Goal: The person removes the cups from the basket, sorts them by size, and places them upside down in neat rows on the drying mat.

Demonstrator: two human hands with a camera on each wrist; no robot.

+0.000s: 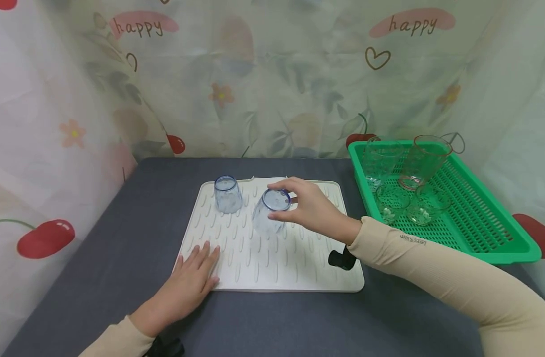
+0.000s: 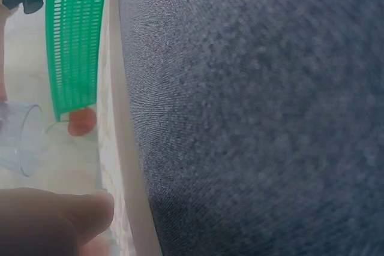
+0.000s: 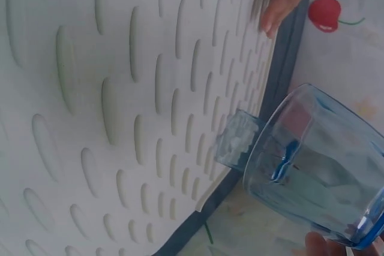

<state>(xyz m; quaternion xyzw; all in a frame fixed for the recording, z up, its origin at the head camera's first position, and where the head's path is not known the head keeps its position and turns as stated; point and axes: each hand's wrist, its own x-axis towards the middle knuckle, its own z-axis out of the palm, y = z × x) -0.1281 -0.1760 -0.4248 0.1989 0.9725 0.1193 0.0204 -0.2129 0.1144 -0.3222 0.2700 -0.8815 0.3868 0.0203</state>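
Observation:
My right hand [image 1: 310, 206] grips a clear bluish glass tumbler [image 1: 269, 222] between thumb and fingers around its blue-ringed base. Its mouth faces down over the white ridged drying mat [image 1: 294, 270]; in the right wrist view the tumbler [image 3: 312, 166] hangs at a slant, with fingertips [image 3: 324, 245] at the base. A second bluish tumbler [image 1: 228, 196] stands upside down at the mat's back left. At the front left corner of the mat, my left hand [image 1: 189, 282] rests with fingers extended. Part of that hand's thumb [image 2: 90, 214] shows in the left wrist view.
A green slotted basket [image 1: 486, 238] stands on the right of the dark grey tabletop [image 1: 272, 322]. Inside are several clear glasses, among them a taller pink-tinted one [image 1: 424, 161]. A printed curtain [image 1: 272, 74] closes off the back and sides.

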